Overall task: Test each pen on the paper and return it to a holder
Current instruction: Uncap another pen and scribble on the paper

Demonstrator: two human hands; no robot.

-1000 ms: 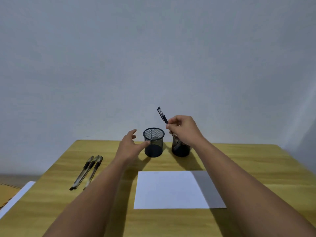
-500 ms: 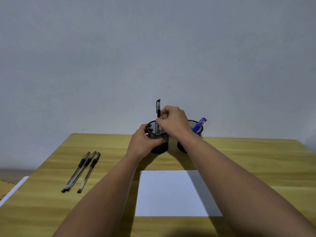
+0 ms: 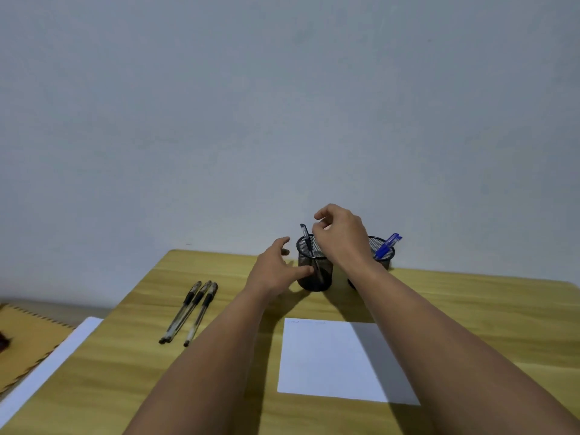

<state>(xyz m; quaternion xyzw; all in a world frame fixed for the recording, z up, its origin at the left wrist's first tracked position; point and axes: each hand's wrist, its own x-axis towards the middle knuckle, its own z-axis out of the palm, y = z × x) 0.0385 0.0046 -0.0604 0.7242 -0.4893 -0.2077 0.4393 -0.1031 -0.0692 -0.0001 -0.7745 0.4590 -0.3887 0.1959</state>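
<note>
**Black pen stands in the left holder**

The black pen (image 3: 306, 238) leans in the left mesh holder (image 3: 314, 271) near the desk's (image 3: 470, 309) far edge. The right hand (image 3: 342, 237) hovers just above it, fingers loosely apart, empty. The left hand (image 3: 276, 268), open, thumb touching the holder's side.

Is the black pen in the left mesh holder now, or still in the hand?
In the holder. The black pen leans inside the left mesh holder, cap above the rim; the right hand above it is open, fingers off the pen.

Wooden table (image 3: 470, 309) against plain (grey-blue) wall (image 3: 282, 105).
</note>
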